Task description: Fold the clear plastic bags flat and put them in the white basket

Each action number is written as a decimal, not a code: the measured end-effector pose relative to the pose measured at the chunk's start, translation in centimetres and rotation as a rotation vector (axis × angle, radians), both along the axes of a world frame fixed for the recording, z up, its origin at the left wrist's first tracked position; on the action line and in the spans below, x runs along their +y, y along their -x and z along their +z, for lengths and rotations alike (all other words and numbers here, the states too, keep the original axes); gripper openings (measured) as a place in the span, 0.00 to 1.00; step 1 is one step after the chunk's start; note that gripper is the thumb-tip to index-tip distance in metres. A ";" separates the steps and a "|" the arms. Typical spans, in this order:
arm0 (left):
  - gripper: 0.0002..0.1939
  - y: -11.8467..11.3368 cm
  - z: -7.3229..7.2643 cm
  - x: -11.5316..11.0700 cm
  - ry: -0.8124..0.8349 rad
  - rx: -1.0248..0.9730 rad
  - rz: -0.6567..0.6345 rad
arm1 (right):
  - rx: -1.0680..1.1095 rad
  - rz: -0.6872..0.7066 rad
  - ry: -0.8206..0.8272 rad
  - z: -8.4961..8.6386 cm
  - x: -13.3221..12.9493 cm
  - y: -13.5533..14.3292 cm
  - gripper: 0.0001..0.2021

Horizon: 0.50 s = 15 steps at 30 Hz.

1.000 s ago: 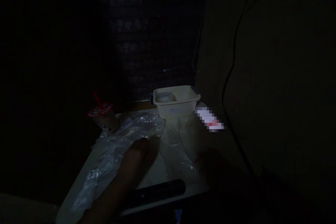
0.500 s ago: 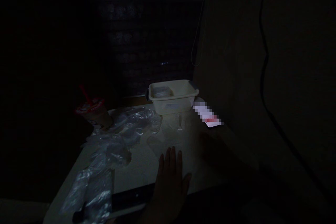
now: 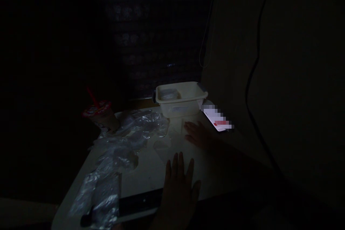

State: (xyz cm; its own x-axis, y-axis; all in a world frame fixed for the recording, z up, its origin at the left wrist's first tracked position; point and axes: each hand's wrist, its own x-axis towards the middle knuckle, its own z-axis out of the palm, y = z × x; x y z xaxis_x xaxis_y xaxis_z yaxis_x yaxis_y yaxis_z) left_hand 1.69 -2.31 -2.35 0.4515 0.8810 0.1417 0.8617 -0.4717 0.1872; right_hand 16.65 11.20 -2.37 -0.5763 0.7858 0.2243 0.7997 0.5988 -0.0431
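At the far end of the white table (image 3: 147, 174) we see a cream plastic tub (image 3: 180, 109) with dark grey handles, and in its left part lies a stack of clear plastic (image 3: 169, 94). Just beside its right corner we find a smartphone (image 3: 214, 115) with its screen lit and partly pixelated; it lies beyond our right wrist. On the left we have a drink cup (image 3: 104, 120) with a red patterned lid and a red straw. Crumpled clear plastic wrapping (image 3: 144, 124) spreads from the cup toward the tub and down the table's left side, where a shiny piece overlaps the dark bar (image 3: 141, 202) along the near edge. A black cable (image 3: 256, 61) hangs down the wall on the right, well apart from our hands.

Our left hand (image 3: 178, 187) is palm down with its fingers stretched and spread, its wrist crossing over the dark bar; we see nothing in its grasp. Our right hand (image 3: 196, 134) reaches in from the right in front of the tub, fingers extended and a little parted, with nothing visibly gripped. Ahead of the left fingers and left of the right hand lies a clear plastic sheet (image 3: 163, 147), thin, flat and see-through, its outline too faint to trace fully
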 end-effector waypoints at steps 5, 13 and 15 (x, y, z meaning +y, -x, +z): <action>0.25 -0.1 -0.1 0.0 -0.009 0.000 0.009 | 0.035 -0.011 -0.052 0.5 0.4 -0.2 0.18; 0.25 -0.2 -0.1 -0.2 -0.050 -0.047 0.023 | 0.041 -0.014 0.019 0.6 1.5 1.4 0.16; 0.25 0.0 0.8 -0.5 -0.046 -0.103 0.022 | 0.057 -0.053 0.010 1.3 2.2 1.4 0.14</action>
